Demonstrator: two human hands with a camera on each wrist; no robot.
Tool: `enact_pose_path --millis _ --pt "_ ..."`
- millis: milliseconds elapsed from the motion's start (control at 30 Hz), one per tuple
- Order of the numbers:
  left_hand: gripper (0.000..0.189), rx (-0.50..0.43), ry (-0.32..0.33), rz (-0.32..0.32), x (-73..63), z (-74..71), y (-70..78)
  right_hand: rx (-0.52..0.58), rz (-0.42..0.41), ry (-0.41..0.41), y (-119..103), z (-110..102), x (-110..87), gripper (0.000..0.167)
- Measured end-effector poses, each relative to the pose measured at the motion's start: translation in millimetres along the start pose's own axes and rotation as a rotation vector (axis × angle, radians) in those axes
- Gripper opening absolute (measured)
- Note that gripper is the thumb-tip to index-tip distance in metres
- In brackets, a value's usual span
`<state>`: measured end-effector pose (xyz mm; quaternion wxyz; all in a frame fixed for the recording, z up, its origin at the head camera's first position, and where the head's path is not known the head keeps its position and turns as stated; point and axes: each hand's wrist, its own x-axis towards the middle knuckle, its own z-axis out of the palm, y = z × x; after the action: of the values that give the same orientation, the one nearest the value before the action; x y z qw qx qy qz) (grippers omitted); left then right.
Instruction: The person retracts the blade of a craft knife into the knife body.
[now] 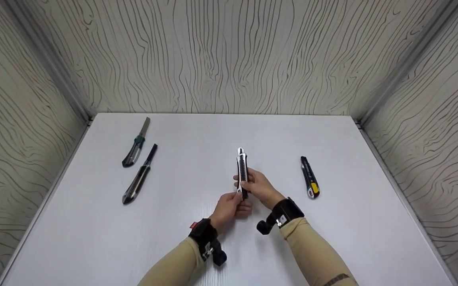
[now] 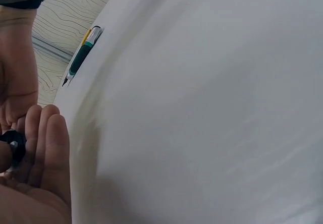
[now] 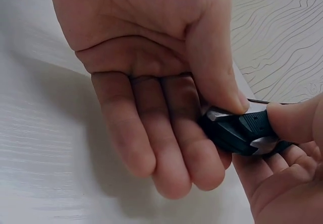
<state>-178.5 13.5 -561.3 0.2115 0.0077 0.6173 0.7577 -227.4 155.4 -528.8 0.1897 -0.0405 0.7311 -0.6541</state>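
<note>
1. A silver and black utility knife (image 1: 242,169) is held above the white table (image 1: 197,230) at the centre of the head view, its long axis pointing toward the top of the frame
2. The right hand (image 1: 261,186) is wrapped around the middle of the knife body, fingers curled on it
3. The left hand (image 1: 228,207) is pinching the knife's black rear end (image 3: 242,131) between thumb and fingertips; in the right wrist view the thumb is pressed on the top of that end while the other fingers lie nearly straight beneath it
4. The knife is judged stiff and fairly light, with a smooth metal casing that could slip; the ribbed black parts are the surer places to be gripped, and the blade end is best kept away from the fingers
5. Whether a blade is extended cannot be told
6. Three more knives are laid on the table: a green-collared knife (image 1: 136,143) and a dark knife (image 1: 140,174) at left of the frame, and a black and yellow knife (image 1: 309,177) at right, all well apart from the hands
</note>
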Motion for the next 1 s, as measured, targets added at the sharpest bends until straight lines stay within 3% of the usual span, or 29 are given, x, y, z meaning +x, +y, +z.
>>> enact_pose_path --millis 367,667,1000 --pt "0.038 -0.028 0.01 -0.015 -2.1 -1.0 1.7 0.005 -0.008 -0.004 -0.3 1.8 -1.4 0.053" --pt "0.039 -0.032 0.0 -0.04 0.4 0.9 1.8 -0.16 0.004 0.067 -4.9 -3.4 -3.2 0.055" --pt "0.036 0.012 -0.028 -0.052 1.0 7.3 5.2 -0.204 -0.002 0.08 -8.2 -15.4 -8.5 0.055"
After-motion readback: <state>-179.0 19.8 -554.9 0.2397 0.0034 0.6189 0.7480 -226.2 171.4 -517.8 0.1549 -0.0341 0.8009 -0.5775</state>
